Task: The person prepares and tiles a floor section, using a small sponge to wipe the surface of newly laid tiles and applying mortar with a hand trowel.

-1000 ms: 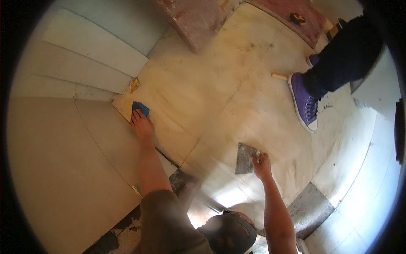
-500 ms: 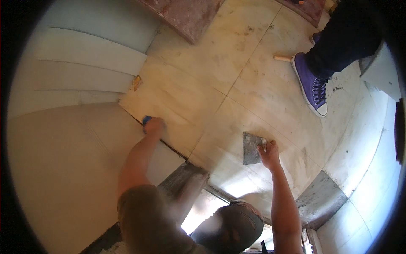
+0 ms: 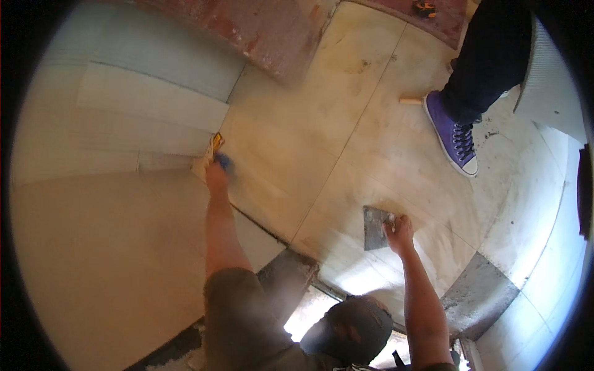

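My left hand (image 3: pixel 216 177), smeared by motion, reaches to the tile joint by the left wall. It is closed on a small blue object (image 3: pixel 223 162), too blurred to name exactly. Just beyond the fingers, a small yellow-and-black piece (image 3: pixel 216 141) lies at the foot of the wall, close to the hand. Over the floor on the right, my right hand (image 3: pixel 401 235) pinches a flat, squarish grey scraper (image 3: pixel 375 227) by its right edge. The scraper's face is smudged and its blade points left.
Large cream tiles (image 3: pixel 328 123) cover the floor. A person's purple shoe (image 3: pixel 448 133) stands at the right beside a short wooden stick (image 3: pixel 410 101). Reddish boards (image 3: pixel 266 37) lie at the far side. A dark grey slab (image 3: pixel 481 290) sits at the lower right.
My left hand has moved farther along the wall edge with the blue object, up to the yellow-and-black piece. The right hand and scraper have shifted slightly nearer and right. The view has tilted a little.
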Tool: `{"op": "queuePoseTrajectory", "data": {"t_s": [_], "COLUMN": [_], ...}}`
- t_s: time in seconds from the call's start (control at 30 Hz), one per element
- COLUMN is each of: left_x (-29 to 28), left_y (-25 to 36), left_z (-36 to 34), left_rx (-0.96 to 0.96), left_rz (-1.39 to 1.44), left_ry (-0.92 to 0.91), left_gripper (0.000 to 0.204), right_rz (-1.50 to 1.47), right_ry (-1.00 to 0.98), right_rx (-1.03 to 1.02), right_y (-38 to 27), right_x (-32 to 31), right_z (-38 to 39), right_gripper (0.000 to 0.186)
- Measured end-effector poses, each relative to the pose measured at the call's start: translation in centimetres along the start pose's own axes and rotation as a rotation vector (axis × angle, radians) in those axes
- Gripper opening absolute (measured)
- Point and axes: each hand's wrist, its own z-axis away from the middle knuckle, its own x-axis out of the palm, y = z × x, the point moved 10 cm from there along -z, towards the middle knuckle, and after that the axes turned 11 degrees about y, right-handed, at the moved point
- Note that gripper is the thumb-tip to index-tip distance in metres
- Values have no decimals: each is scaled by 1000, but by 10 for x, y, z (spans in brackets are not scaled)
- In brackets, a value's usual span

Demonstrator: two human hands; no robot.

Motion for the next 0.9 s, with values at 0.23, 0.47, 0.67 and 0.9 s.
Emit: {"op": "queuePoseTrajectory", "data": {"t_s": [0.23,0.47,0.67,0.9], "left_x": [38,-5,-20,58], "left_y": [124,215,75,124], "left_z": [182,251,-29,63], "left_rx": [163,832,-4,291], "left_rz": [188,613,276,101], "left_ry": [-659,-381,349,45], "left_gripper": [26,18,26,40], "right_rz": [41,62,50,-47], "right_ry": [-44,82,41,-51], "right_rx": [49,-81,-180,-31], "right_y": [21,29,30,13], "right_x": [-15,-5,5,-9], "right_z": [-6,-2,-4,-2], "right_gripper": [33,32,23,24]}}
